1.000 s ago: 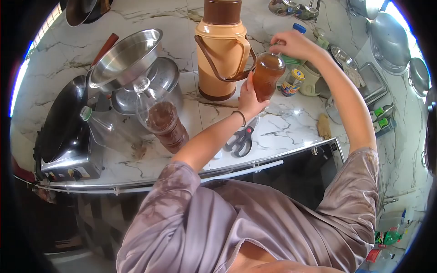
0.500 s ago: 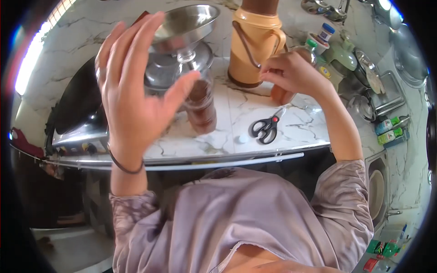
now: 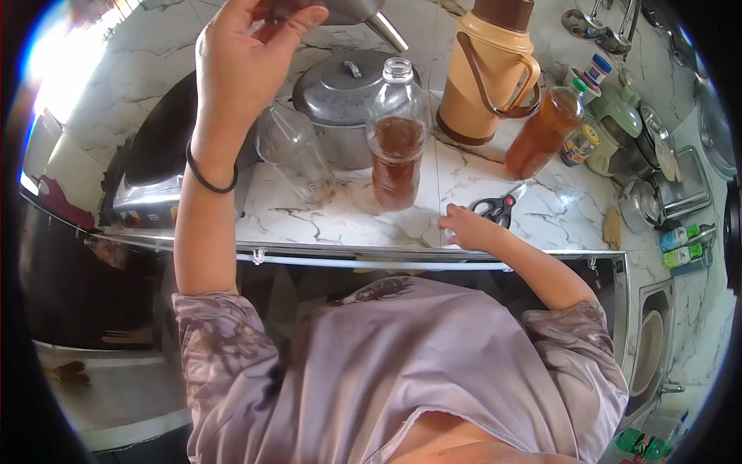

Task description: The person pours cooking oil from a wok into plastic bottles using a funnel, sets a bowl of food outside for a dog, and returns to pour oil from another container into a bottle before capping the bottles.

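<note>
My left hand point(image 3: 251, 58) is raised over the counter, gripping a metal funnel point(image 3: 352, 11) by its bowl; the spout hangs in the air above and behind a clear plastic bottle point(image 3: 396, 158). This bottle stands upright and uncapped, partly filled with reddish-brown liquid. Low at the counter's front edge, my right hand point(image 3: 470, 229) has its fingers pinched on a small white bottle cap point(image 3: 446, 232), mostly covered by them. Black-handled scissors point(image 3: 498, 209) lie just behind that hand. An empty clear bottle point(image 3: 294, 155) stands to the left of the filled one.
Behind the bottles is a lidded metal pot point(image 3: 340, 93). A tan thermos jug point(image 3: 488, 77) and a green-capped bottle of brown liquid point(image 3: 545, 131) stand to the right. The stove point(image 3: 147, 201) is at left; jars and cookware crowd the right side.
The funnel has come off the bottle's mouth and up in my left hand. My right hand has left the green-capped bottle and dropped to the small white cap near the scissors.
</note>
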Demonstrator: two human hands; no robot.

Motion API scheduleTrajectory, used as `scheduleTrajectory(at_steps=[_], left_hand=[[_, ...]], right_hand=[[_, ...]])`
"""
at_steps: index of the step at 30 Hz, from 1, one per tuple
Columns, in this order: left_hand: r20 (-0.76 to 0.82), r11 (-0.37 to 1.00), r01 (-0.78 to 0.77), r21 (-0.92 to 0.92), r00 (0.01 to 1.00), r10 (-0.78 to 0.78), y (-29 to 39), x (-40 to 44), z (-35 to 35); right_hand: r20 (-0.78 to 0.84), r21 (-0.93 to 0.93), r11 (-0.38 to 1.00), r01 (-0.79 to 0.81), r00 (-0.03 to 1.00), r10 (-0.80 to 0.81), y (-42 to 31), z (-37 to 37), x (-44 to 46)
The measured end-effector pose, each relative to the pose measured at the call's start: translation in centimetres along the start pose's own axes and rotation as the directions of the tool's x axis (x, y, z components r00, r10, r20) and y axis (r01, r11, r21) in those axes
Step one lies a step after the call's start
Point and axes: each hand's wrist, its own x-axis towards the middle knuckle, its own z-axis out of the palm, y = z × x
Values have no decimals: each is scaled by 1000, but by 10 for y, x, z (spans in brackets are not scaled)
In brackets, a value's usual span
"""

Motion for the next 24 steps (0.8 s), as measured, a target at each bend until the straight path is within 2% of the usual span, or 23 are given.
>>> scheduleTrajectory(at_steps=[1,3,4,5,6,7,8,9,10,12,14,15,16,17,19,21,23,24], left_hand=[[-1,1000,-5,4,1000,5,-10,0,-3],[-97,963,245,-112,962,-256,-41,11,-24],[-104,964,245,-108,961,-256,-55,15,-38],[-176,949,297,-103,934,-312,-70,19,-56],[-247,932,348,-105,898,-363,-84,21,-77],[-316,915,391,97,884,-344,-99,21,-100],[-375,857,428,289,874,-310,-118,21,-125],[-400,763,378,525,901,-171,-147,18,-151],[-384,611,320,724,923,-27,-179,11,-175],[-306,513,278,812,952,-32,-213,-10,-208],[-317,330,386,861,917,-244,-237,-34,-224],[-286,231,355,906,915,-285,-244,-45,-227],[-264,131,319,938,908,-325,-245,-53,-227],[-273,137,328,935,908,-317,-245,-59,-229],[-233,242,399,884,826,-513,-241,-71,-227],[-233,267,442,856,792,-564,-248,-79,-230],[-255,416,430,802,874,-413,-211,-76,-207],[-223,554,349,756,933,-284,-188,-74,-191]], right_hand=[[-6,27,999,-29,1000,29,1,2,0],[-25,69,997,-43,999,45,8,1,0],[-85,91,992,-88,992,95,10,-5,0],[-142,117,985,-130,979,146,11,-14,1],[-298,111,992,-54,951,85,7,-38,3],[-446,95,995,17,894,27,-1,-75,1],[-478,127,986,-111,864,159,-27,-121,1],[-418,254,941,-223,852,315,-49,-163,-2],[-636,180,983,26,766,96,-52,-182,0],[-621,349,919,186,780,78,-71,-226,6],[-627,116,916,385,744,-233,-78,-252,26],[-630,107,918,383,740,-235,-80,-260,34],[-537,39,933,358,795,-282,-83,-269,42],[-432,-32,941,337,844,-318,-87,-275,48],[-377,-33,939,342,866,-329,-88,-280,58],[-271,6,954,301,919,-288,-85,-282,71],[-242,16,956,292,929,-280,-91,-283,75],[-207,15,955,297,935,-288,-94,-285,76]])
